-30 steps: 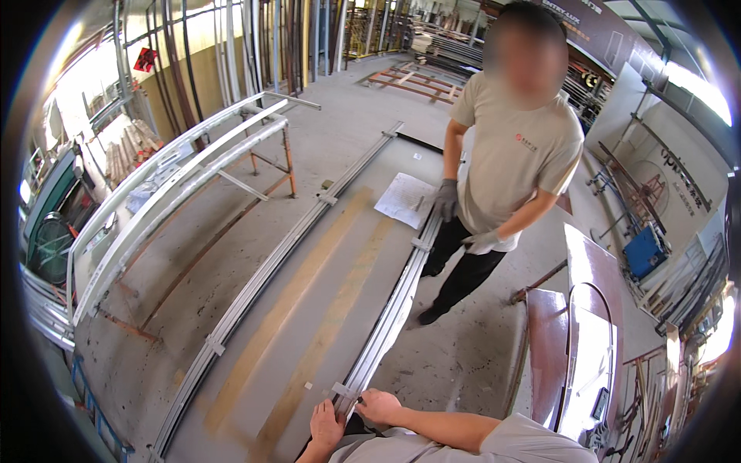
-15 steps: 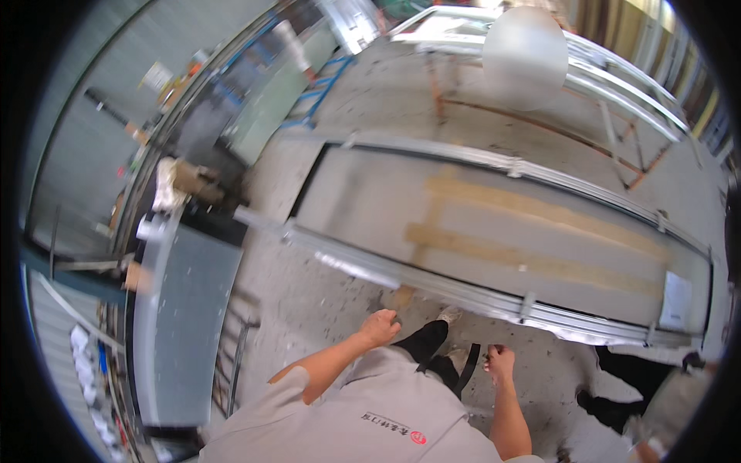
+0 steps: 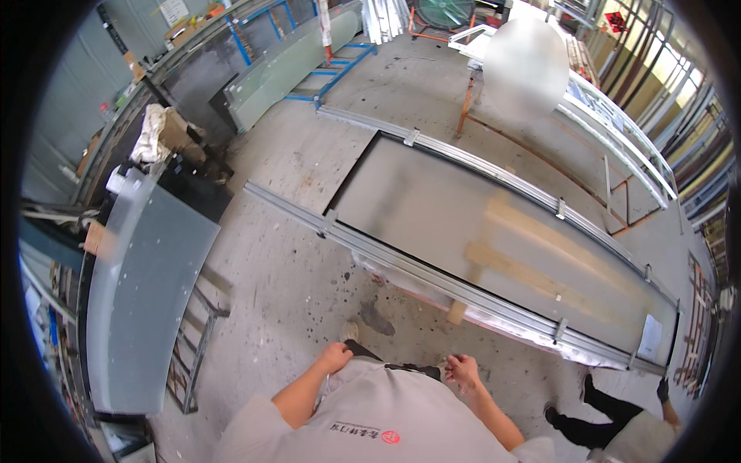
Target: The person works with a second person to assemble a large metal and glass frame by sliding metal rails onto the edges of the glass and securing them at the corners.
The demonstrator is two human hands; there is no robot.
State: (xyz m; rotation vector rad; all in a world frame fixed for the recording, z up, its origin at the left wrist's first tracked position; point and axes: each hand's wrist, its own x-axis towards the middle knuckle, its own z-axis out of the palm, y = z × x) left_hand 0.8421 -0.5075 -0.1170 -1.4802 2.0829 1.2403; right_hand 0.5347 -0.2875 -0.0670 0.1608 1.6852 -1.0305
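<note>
My left hand [image 3: 336,358] is closed at the left side of my waist, close to the hem of my light grey shirt [image 3: 363,409]. What it holds, if anything, is hidden. On the right of my waist, my right hand [image 3: 463,372] has its fingers curled together, and anything in them is too small to name. A black band [image 3: 413,369] shows at my waist between the two hands. Ahead of both hands, and apart from them, lies a long frosted glass panel [image 3: 417,189] with black edging, between two silver metal rails [image 3: 432,275].
At the left, a grey-green glass sheet [image 3: 154,285] leans by a metal stand [image 3: 193,339]. A co-worker [image 3: 610,420] stands lower right, a gloved hand by the panel's end. Behind are a blue rack [image 3: 332,77] and an orange trestle [image 3: 525,145] under white frames.
The view has turned and sharpened, so the panel sits farther right. Both my hands have drawn in toward my waist. The black strap hanging beside my right hand no longer shows there.
</note>
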